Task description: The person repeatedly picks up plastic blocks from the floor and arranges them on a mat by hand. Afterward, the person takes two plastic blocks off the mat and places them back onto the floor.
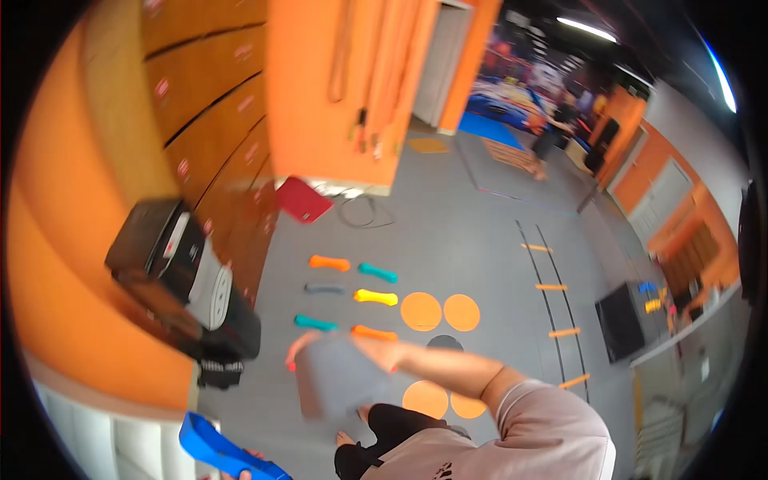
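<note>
My right hand (374,350), at the end of my outstretched bare arm, is closed on a flat grey thing (346,376); motion blurs both, and some fingers show past its far-left edge. Low at the left, my left hand (244,474) is partly cut off by the frame, its fingers round a long blue object (210,444). Beyond the grey thing, bone-shaped pieces lie on the floor in two columns, among them an orange one (330,262), a teal one (378,273), a grey one (325,288) and a yellow one (376,297).
Orange discs (421,311) and a dark disc (445,342) lie right of the pieces. Further right are a floor ladder (551,287) and a black box (622,322). A black-and-grey machine (192,264) stands by wooden cabinets (212,128). Another person (556,128) is at the back.
</note>
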Tool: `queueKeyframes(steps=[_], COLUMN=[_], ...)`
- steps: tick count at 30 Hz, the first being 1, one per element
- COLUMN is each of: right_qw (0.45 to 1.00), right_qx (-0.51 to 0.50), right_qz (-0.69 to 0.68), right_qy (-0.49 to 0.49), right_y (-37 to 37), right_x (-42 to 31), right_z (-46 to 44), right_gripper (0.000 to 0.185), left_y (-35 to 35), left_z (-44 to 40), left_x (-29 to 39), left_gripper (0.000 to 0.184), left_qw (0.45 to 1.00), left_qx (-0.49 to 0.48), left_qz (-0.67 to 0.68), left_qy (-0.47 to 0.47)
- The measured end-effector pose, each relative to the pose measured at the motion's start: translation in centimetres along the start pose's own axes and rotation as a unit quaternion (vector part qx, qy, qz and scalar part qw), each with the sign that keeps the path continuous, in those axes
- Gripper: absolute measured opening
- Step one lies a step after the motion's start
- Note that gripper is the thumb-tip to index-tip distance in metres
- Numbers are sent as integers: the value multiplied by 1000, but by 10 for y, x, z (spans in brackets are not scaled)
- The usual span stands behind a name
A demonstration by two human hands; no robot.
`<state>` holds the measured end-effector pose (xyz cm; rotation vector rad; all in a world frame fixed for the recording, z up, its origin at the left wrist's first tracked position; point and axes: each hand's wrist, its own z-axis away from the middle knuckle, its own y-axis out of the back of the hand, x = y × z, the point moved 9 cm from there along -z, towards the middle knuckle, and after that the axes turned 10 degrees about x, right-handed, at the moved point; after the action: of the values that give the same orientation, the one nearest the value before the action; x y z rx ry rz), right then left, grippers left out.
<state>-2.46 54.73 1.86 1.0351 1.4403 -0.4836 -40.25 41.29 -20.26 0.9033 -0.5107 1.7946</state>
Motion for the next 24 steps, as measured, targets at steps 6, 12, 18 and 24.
queueKeyframes(steps=[6,12,18,24], right_qw=[925,795,785,667], right_qx=[223,457,578,722], right_qz=[-281,-395,107,104], right_qy=[-127,-55,195,152], right_y=[-50,7,118,143], right_x=[34,20,-255,-207], right_z=[182,478,703,830], right_gripper=[80,76,68,49], left_y=[-137,-342,-537,-640], left_z=[52,243,577,724], left_x=[49,26,17,-41], left_gripper=[64,59,74,86], left_qw=[908,869,665,550], left_qx=[-200,-360,-623,-666], left_qz=[-59,79,-15,-28], left_qy=[-363,-331,-410,-503])
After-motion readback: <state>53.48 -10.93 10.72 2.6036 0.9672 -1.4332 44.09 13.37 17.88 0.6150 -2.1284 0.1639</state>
